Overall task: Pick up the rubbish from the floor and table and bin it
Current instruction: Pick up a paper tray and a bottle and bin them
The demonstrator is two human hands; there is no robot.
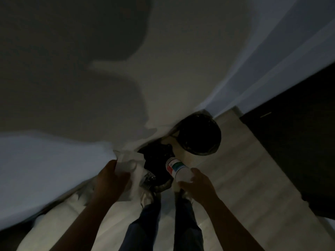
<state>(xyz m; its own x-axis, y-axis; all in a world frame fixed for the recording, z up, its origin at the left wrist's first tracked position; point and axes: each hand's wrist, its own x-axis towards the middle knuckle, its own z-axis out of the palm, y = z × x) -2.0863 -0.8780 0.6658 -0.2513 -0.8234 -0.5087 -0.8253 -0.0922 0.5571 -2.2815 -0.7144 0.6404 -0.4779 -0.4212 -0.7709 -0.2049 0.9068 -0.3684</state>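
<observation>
A plastic bottle with a red, green and white label is gripped at its base by the curled fingers of the right hand and is held tilted, neck first, over the right edge of the black bin bag. Crumpled white paper is clutched in the left hand at the bag's left edge. Just beyond the bag, a round dark-lined bin is set on the pale floor.

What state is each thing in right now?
Near bin: open, black-lined.
Far bin: open, upright.
Paper: crumpled, held, not yet binned.
Bottle: held, tilted toward near bin.
Left hand: grips paper.
Right hand: grips bottle.
</observation>
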